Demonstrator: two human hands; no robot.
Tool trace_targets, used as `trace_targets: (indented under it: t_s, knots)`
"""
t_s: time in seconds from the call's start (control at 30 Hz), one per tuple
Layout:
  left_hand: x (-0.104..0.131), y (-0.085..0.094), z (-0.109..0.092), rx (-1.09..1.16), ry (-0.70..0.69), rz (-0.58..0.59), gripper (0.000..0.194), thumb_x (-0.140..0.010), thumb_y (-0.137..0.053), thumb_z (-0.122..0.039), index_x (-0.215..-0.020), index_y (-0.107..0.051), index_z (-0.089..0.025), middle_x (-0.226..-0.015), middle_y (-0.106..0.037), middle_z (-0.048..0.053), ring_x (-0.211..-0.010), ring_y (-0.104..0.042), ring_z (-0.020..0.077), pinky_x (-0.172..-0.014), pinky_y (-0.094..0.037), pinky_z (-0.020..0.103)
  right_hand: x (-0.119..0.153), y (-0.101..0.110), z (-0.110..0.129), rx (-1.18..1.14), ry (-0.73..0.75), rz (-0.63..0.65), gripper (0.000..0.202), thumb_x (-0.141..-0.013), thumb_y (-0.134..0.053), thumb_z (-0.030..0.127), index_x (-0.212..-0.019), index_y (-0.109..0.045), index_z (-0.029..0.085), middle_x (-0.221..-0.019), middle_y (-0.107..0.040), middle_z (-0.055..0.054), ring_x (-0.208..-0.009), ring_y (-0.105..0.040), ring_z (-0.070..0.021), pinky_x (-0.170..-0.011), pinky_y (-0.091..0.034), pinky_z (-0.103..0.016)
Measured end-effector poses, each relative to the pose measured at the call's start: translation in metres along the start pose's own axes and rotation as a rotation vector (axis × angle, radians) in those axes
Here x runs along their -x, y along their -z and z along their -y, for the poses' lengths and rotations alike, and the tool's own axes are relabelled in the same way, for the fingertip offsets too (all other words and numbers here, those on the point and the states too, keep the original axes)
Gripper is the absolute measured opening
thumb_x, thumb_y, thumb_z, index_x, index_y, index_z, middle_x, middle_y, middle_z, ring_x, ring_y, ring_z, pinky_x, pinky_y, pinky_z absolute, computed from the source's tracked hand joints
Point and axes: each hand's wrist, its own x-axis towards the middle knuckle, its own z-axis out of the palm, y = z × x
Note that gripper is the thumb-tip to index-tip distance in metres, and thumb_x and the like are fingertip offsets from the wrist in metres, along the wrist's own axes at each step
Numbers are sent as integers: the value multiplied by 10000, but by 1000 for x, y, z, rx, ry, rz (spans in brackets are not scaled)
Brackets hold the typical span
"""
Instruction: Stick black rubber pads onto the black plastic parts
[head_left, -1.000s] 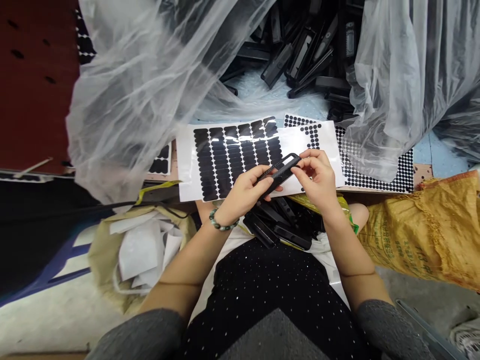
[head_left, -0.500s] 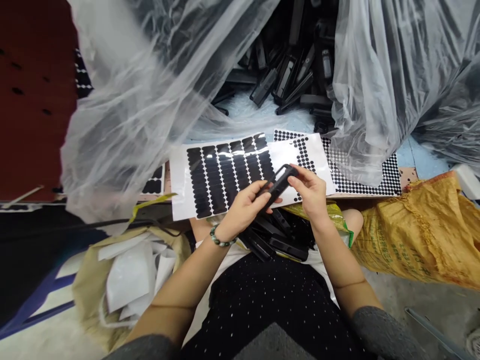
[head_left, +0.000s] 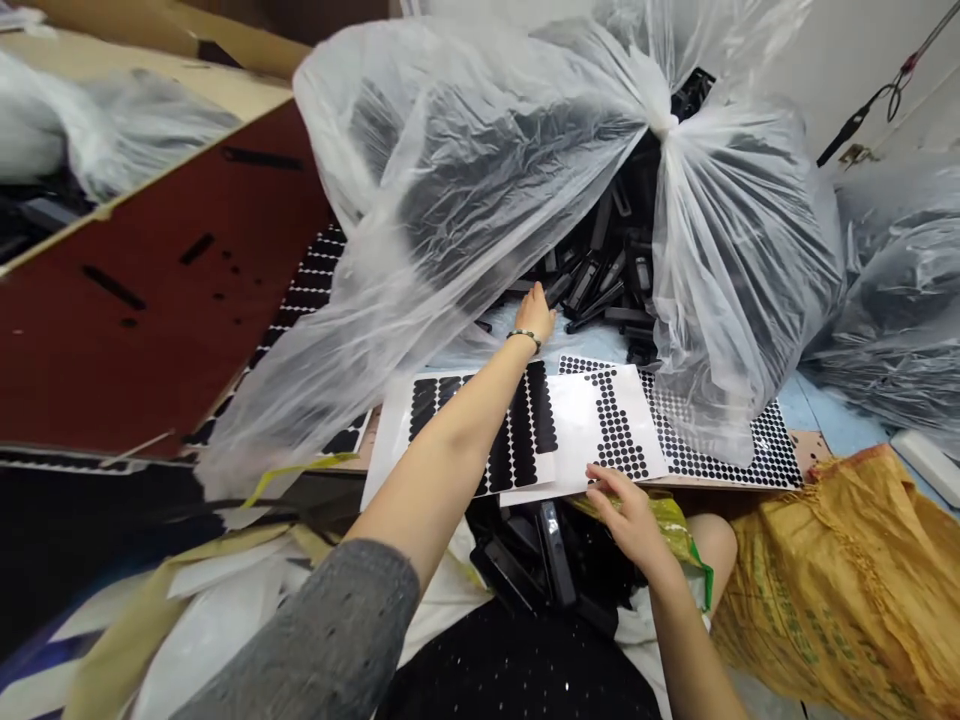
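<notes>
My left hand (head_left: 535, 318), a beaded bracelet at its wrist, is stretched forward to the near edge of a heap of black plastic casings (head_left: 592, 275). Its fingers extend with nothing visible in them. Low on the right, my right hand (head_left: 628, 512) has thumb and forefinger apart at the front edge of a white sheet with round black stickers (head_left: 619, 430). Partly under my left forearm lies a sheet of long black stickers (head_left: 534, 425). More black casings (head_left: 553, 550) rest in a pile on my lap.
Clear plastic bags (head_left: 517, 130) hang over the heap on both sides. Another dotted sticker sheet (head_left: 739, 465) lies at the right. A yellow woven sack (head_left: 840, 570) stands right of my knee, and a bag of white paper (head_left: 225, 590) at lower left. A red-brown board (head_left: 165, 300) leans at left.
The black casing held in both hands has left them; a casing now lies atop the lap pile. My left hand has reached forward to the heap, my right hand lowered. The view has tilted up.
</notes>
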Motion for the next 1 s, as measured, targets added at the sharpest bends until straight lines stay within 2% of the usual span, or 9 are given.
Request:
trace_targets:
  t_s: [0.1, 0.23, 0.37, 0.47, 0.53, 0.7, 0.87, 0.93, 1.0]
  knots:
    - [-1, 5, 6, 7, 40, 8, 464, -641, -626, 9, -1091, -572, -92, -1294, -562, 235, -1354, -436, 382, -1156, -270, 497, -17, 10, -6, 77, -53, -142, 256, -867, -531, 311, -1017, -702, 194, -925, -724, -84, -773, -672, -191, -745, -572, -349]
    - [18, 18, 14, 81, 82, 23, 241, -602, -619, -46, -788, -527, -169, -1089, -613, 138, -1257, -514, 333, -1100, -371, 438, -66, 17, -2, 282, -146, -193, 190, -859, -488, 197, -905, -672, 185, -959, -680, -93, -834, -641, -203, -851, -530, -378]
    - [68, 38, 25, 270, 164, 120, 113, -694, -562, -177, -751, -465, -191, -860, -644, 56, -959, -668, 243, -853, -550, 400, -113, 5, 0, 324, -194, -162, 114, -828, -519, 141, -839, -626, 180, -975, -636, -109, -889, -609, -231, -891, -487, -398]
    - [118, 55, 37, 716, 260, 249, 175, -668, -607, -184, -801, -494, -182, -953, -686, 53, -916, -691, 190, -761, -575, 314, -129, -2, -2, 337, -223, -145, 88, -792, -535, 109, -789, -569, 189, -962, -610, -116, -894, -588, -251, -879, -472, -421]
    - [147, 61, 44, 916, 322, 286, 268, -630, -666, -160, -865, -539, -181, -1020, -696, 53, -914, -695, 179, -698, -570, 265, -132, -2, -3, 326, -233, -141, 108, -777, -532, 103, -749, -520, 207, -931, -594, -104, -872, -575, -247, -866, -470, -428]
    - [194, 54, 50, 1051, 425, 266, 280, -713, -683, -259, -964, -583, -189, -1077, -696, 64, -900, -707, 186, -610, -545, 230, -121, -3, 0, 174, -199, -135, 109, -806, -523, 200, -746, -441, 239, -784, -558, -4, -769, -561, -181, -814, -500, -377]
    - [210, 39, 50, 1095, 356, 272, 325, -730, -715, -341, -989, -579, -198, -1095, -689, 61, -985, -699, 218, -743, -573, 301, -90, -25, 24, -540, -118, -89, 245, -729, -691, 405, -825, -538, 240, -747, -581, 39, -712, -581, -128, -751, -536, -321]
    - [213, 36, 51, 1088, 306, 265, 331, -740, -720, -362, -993, -577, -205, -1062, -686, 50, -999, -686, 214, -795, -572, 325, -81, -32, 36, -587, -100, -53, 244, -720, -713, 425, -778, -576, 232, -799, -608, 14, -749, -595, -135, -785, -541, -338]
    - [215, 36, 54, 1076, 265, 254, 328, -757, -713, -377, -1007, -576, -214, -1046, -676, 35, -985, -673, 195, -833, -565, 334, -76, -37, 46, -535, -41, -81, 208, -726, -715, 406, -742, -608, 229, -877, -614, -13, -826, -601, -154, -823, -541, -354]
